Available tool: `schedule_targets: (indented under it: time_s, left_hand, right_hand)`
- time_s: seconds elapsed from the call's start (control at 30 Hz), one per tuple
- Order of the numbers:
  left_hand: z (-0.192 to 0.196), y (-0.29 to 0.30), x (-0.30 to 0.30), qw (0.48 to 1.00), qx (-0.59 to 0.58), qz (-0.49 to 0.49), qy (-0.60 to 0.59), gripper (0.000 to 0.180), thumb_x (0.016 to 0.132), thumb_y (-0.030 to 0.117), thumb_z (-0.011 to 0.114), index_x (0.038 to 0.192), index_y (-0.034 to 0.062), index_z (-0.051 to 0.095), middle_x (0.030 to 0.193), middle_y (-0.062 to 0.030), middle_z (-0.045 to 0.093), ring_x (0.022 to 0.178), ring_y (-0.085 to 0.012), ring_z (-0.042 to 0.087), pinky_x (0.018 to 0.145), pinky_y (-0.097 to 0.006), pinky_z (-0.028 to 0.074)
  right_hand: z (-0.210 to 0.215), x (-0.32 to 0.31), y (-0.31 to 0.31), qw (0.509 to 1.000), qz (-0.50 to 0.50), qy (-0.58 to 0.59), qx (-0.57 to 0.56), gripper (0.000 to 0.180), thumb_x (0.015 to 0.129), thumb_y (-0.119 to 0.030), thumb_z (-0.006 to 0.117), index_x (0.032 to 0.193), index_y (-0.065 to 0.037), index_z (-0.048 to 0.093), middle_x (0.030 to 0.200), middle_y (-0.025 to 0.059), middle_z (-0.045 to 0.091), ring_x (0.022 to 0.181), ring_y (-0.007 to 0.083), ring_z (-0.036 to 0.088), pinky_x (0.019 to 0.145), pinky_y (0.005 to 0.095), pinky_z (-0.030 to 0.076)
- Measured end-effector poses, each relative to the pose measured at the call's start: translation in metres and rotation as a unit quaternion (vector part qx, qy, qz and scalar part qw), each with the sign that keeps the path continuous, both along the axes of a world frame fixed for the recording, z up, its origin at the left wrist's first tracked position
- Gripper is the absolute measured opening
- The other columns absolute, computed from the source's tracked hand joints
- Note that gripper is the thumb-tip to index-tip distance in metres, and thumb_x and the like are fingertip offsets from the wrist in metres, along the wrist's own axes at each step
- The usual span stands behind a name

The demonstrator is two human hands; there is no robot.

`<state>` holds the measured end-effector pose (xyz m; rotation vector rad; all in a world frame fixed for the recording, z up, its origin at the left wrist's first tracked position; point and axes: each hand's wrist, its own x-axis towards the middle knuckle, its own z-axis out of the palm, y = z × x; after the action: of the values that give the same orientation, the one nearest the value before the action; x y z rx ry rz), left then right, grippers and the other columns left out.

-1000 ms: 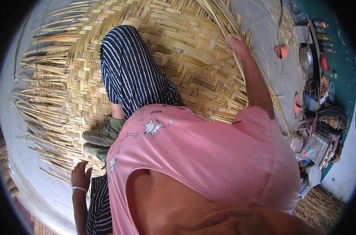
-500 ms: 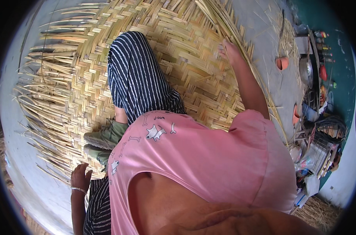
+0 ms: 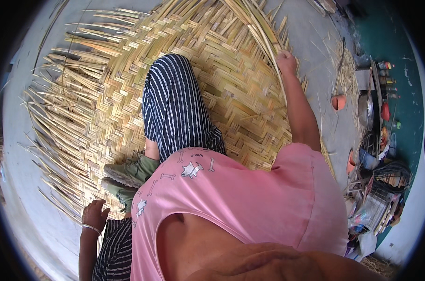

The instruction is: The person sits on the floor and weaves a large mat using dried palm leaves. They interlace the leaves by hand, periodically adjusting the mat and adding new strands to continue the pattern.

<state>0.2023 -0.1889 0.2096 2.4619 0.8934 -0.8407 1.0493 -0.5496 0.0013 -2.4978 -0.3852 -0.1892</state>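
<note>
A large woven mat of split cane strips (image 3: pixel 240 93) spreads on the floor under me, in a zigzag weave with loose strip ends along its left side. At its right edge my right hand (image 3: pixel 286 62) is closed around long cane strips (image 3: pixel 261 25) that run up along the border. The fingertips are partly hidden. My left hand (image 3: pixel 95 215), with a white bangle at the wrist, hangs by my lower knee near the mat's left fringe. Its fingers are loosely bent with the thumb apart, and it holds nothing.
My bent leg in striped trousers (image 3: pixel 177 103) and my green shoes (image 3: pixel 133 171) rest on the mat. To the right are a small clay pot (image 3: pixel 338 102), a metal pan (image 3: pixel 366 112), small bottles (image 3: pixel 386 80), a coil of black cable (image 3: pixel 391 175) and a wire rack (image 3: pixel 376 210).
My right hand has moved outward from the woven surface onto the strips at the right edge and closed on them. My left hand stays beside the knee. The view has shifted slightly.
</note>
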Motion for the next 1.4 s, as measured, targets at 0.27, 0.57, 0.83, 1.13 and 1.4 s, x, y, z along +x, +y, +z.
schedule_targets:
  time_s: [0.27,0.57,0.83,1.13,1.4]
  left_hand:
    - [0.017,-0.011,0.001,0.999,0.008,0.032,0.022,0.033,0.088,0.022,0.074,0.117,0.0073,0.069,0.114,-0.0154,0.070,0.108,-0.0360,0.066,0.095,-0.047,0.050]
    - [0.051,-0.006,0.054,0.944,-0.107,0.217,-0.222,0.025,0.100,0.014,0.065,0.119,-0.0015,0.069,0.101,-0.0110,0.074,0.092,-0.0164,0.069,0.083,-0.033,0.056]
    - [0.112,0.002,0.103,0.763,-0.303,0.405,-0.402,0.090,0.096,0.067,0.057,0.154,0.0012,0.041,0.138,-0.0163,0.061,0.128,-0.0252,0.057,0.106,-0.042,0.046]
    - [0.130,0.010,0.086,0.614,-0.343,0.454,-0.547,0.030,0.098,0.028,0.070,0.117,0.0053,0.067,0.111,-0.0114,0.073,0.098,-0.0236,0.071,0.084,-0.037,0.057]
    - [0.101,0.027,0.068,0.748,-0.105,0.459,-0.467,0.028,0.098,0.022,0.073,0.114,-0.0003,0.069,0.098,-0.0118,0.075,0.084,-0.0201,0.074,0.070,-0.028,0.063]
  right_hand:
    - [0.155,-0.021,0.007,0.932,-0.064,0.042,0.355,0.020,0.095,-0.014,0.066,0.108,0.001,0.072,0.087,0.0088,0.074,0.070,0.0153,0.066,0.064,0.0285,0.052]
    - [0.298,-0.238,0.142,0.889,0.227,0.047,0.394,0.019,0.104,-0.017,0.063,0.115,-0.003,0.068,0.092,0.0069,0.074,0.073,0.0070,0.062,0.064,0.0223,0.049]
    - [0.285,-0.440,0.221,0.668,0.624,0.328,0.239,0.018,0.104,-0.007,0.063,0.119,0.003,0.060,0.092,0.0061,0.069,0.077,0.0057,0.063,0.068,0.0230,0.054]
    - [0.249,-0.491,0.262,0.527,0.630,0.563,0.090,0.022,0.105,-0.018,0.062,0.116,0.002,0.062,0.090,0.0040,0.067,0.071,0.0046,0.059,0.062,0.0204,0.052]
    - [0.214,-0.479,0.270,0.498,0.622,0.597,-0.091,0.030,0.101,-0.021,0.067,0.120,0.002,0.060,0.087,0.0021,0.063,0.072,0.0083,0.059,0.067,0.0253,0.053]
